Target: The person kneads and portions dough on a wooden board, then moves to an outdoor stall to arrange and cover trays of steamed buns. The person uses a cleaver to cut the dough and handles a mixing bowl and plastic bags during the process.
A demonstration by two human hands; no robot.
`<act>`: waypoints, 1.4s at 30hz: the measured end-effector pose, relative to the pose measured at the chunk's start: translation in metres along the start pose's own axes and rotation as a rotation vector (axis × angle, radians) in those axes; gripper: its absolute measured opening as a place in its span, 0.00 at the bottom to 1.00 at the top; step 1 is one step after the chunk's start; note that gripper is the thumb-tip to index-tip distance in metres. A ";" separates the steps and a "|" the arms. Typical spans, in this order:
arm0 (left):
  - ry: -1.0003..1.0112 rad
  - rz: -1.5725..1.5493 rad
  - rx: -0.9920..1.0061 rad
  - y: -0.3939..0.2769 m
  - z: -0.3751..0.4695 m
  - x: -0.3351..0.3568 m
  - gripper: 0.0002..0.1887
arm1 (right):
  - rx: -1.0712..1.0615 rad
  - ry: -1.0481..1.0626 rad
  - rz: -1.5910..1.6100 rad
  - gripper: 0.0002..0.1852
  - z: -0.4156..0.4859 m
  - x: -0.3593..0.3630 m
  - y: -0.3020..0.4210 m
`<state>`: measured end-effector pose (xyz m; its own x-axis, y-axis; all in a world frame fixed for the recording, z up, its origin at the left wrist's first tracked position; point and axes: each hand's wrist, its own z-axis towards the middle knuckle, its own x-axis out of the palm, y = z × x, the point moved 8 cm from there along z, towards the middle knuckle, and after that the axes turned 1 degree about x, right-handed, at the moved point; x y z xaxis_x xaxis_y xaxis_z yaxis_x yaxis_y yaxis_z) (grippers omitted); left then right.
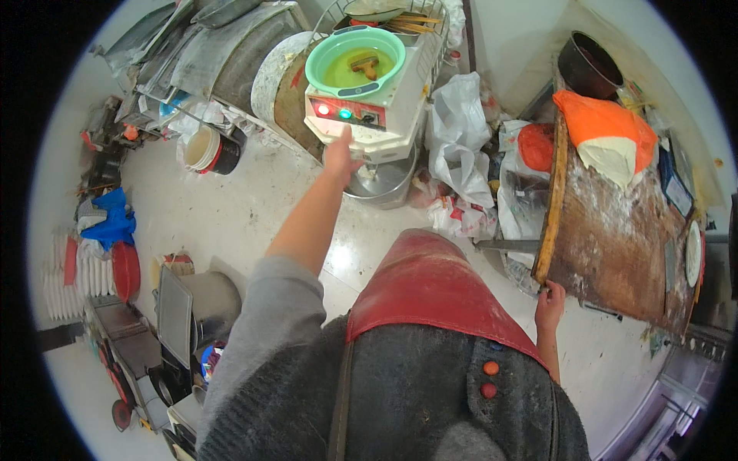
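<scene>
My left hand [341, 159] is stretched forward to the front of a white dough mixer [398, 135], its fingers apart and holding nothing. Just above the fingertips is the control panel [347, 113], with a lit red light, a lit green light and a dark knob. Below and partly behind the hand sits the mixer's metal bowl [383, 187], with a bit of pale dough [366, 171] showing. My right hand [550, 304] is at the near left corner of a floured wooden worktable [611, 248]. Its fingers curl by the edge; whether they grip it cannot be told.
A green basin [354, 89] of yellow liquid with a brush [365, 65] rests on the mixer. Pale dough [611, 158] lies under an orange cover [605, 118] on the worktable, beside a dark pot [589, 66]. White bags [458, 127] and a bucket [210, 150] stand on the floor.
</scene>
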<state>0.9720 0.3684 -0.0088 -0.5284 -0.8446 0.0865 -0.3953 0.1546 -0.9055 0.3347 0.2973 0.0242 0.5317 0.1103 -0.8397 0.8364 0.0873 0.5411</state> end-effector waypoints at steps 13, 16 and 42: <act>0.395 1.130 -0.734 0.349 -0.276 -0.246 0.28 | 0.364 0.775 -0.277 0.20 -0.327 0.040 -0.246; 0.550 1.404 -0.641 0.336 -0.277 -0.239 0.34 | 0.429 0.576 -0.218 0.18 -0.324 0.023 -0.240; 1.432 1.548 0.389 0.476 -0.645 0.361 0.26 | 1.058 -0.110 0.247 0.19 -0.612 -0.203 -0.477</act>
<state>0.1080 0.4679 -0.1406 -0.3236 0.7219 -0.6117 0.8373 -0.0827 -0.5405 -0.2537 0.8396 -0.0357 0.6658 -0.0864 -0.7411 0.3674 -0.8265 0.4265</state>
